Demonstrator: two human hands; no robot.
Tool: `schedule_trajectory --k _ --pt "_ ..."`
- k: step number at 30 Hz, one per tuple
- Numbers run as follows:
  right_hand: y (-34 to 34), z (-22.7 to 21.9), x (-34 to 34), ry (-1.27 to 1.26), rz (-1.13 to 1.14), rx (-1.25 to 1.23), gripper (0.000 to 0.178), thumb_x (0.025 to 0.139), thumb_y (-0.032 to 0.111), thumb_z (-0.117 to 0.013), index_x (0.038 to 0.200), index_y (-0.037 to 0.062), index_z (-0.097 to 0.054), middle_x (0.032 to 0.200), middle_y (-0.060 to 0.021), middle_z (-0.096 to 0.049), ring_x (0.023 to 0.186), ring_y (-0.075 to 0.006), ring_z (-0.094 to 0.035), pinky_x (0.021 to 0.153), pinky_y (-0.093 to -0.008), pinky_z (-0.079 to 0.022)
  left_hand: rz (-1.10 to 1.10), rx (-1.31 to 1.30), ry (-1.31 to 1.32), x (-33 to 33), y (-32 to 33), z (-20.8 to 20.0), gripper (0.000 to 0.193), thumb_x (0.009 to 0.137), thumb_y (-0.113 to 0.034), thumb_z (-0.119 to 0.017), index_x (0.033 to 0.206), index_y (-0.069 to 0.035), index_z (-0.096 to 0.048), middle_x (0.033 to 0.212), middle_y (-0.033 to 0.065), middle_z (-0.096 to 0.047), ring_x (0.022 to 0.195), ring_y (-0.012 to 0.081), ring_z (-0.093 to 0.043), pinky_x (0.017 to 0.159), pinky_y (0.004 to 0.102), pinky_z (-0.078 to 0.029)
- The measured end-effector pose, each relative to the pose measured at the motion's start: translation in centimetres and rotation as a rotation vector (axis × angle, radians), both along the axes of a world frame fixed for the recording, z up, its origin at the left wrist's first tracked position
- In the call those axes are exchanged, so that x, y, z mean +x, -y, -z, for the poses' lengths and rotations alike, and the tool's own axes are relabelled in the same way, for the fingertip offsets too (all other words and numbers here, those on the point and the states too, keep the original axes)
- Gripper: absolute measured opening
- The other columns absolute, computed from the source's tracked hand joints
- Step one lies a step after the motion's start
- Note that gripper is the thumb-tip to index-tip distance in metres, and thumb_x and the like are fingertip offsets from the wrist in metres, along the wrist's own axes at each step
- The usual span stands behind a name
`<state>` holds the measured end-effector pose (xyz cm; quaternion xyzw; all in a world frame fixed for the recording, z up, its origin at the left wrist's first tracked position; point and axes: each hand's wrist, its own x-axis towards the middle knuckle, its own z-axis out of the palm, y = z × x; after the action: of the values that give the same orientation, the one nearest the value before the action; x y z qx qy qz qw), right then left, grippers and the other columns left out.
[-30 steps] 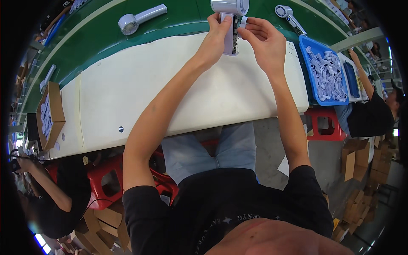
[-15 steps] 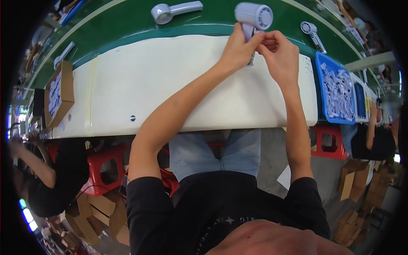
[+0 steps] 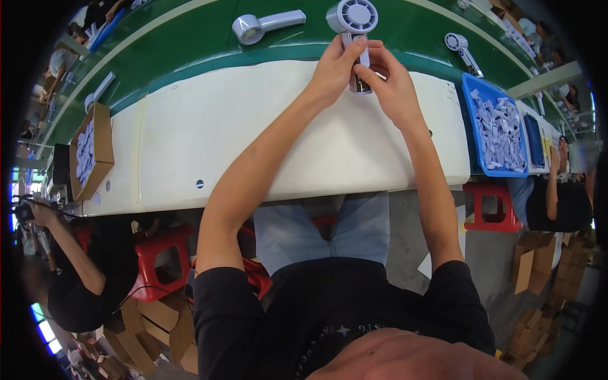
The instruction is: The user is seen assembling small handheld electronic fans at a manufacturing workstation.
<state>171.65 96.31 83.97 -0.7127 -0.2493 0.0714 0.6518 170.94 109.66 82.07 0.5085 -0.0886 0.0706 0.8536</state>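
Observation:
A pale lavender handheld fan (image 3: 356,16) is held up over the far edge of the white work surface (image 3: 202,126), its round grille facing me. My left hand (image 3: 330,71) is closed around the upper handle, with the thumb along its front. My right hand (image 3: 394,85) grips the handle from the other side, its thumb pressed near the lower part and its fingers partly hidden behind. Dark parts show inside the handle's lower front, which looks uncovered. Whether a small piece sits under my right fingers I cannot make out.
Other handheld fans lie on the green belt, one left of centre (image 3: 269,24) and one at right (image 3: 465,54). A blue tray (image 3: 472,130) of pale plastic pieces stands at right, a cardboard box (image 3: 104,142) of similar pieces at left. People sit on both sides.
The fan has shifted left and turned, so its grille now faces me. Both hands moved left with it. My right fingers went from a pinch beside the handle to gripping it.

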Motion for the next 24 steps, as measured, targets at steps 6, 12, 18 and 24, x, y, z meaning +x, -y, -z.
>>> schedule_trajectory --k 6,12,18,24 --pt "1.2 0.4 0.3 -0.157 -0.052 0.237 0.042 0.075 0.006 -0.073 0.112 0.0012 -0.053 0.100 -0.0061 -0.060 0.100 -0.0165 -0.054 0.088 -0.0306 -0.045 0.032 0.175 -0.007 0.0 0.2 -0.3 0.041 0.095 -0.033 -0.051 0.119 0.000 -0.049 0.110 0.0088 -0.058 0.100 0.0151 -0.056 0.085 0.0302 -0.047" --pt "3.0 0.8 1.4 -0.169 -0.017 0.189 0.042 0.076 0.004 -0.071 0.114 0.0013 -0.052 0.106 -0.0081 -0.057 0.103 -0.0160 -0.054 0.089 -0.0277 -0.045 0.017 0.632 0.037 0.5 -0.3 -0.6 0.046 0.086 -0.031 -0.065 0.116 0.002 -0.052 0.099 0.0071 -0.060 0.087 0.0117 -0.055 0.075 0.0263 -0.045" --pt "3.9 0.2 2.0 -0.008 0.036 0.028 0.047 0.072 0.005 -0.074 0.114 0.0004 -0.052 0.107 -0.0099 -0.058 0.106 -0.0168 -0.054 0.088 -0.0301 -0.046 0.123 0.563 0.001 1.2 0.0 -0.8 0.043 0.081 -0.027 -0.071 0.111 0.001 -0.056 0.099 0.0094 -0.062 0.094 0.0150 -0.058 0.081 0.0274 -0.045" --pt "5.5 -0.9 1.3 0.061 0.028 -0.074 0.046 0.077 0.011 -0.072 0.117 0.0002 -0.052 0.112 -0.0107 -0.059 0.105 -0.0186 -0.056 0.089 -0.0309 -0.046 0.163 0.376 0.150 1.3 1.2 -0.3 0.047 0.081 -0.028 -0.071 0.114 0.001 -0.056 0.105 0.0108 -0.062 0.098 0.0168 -0.058 0.086 0.0292 -0.045"
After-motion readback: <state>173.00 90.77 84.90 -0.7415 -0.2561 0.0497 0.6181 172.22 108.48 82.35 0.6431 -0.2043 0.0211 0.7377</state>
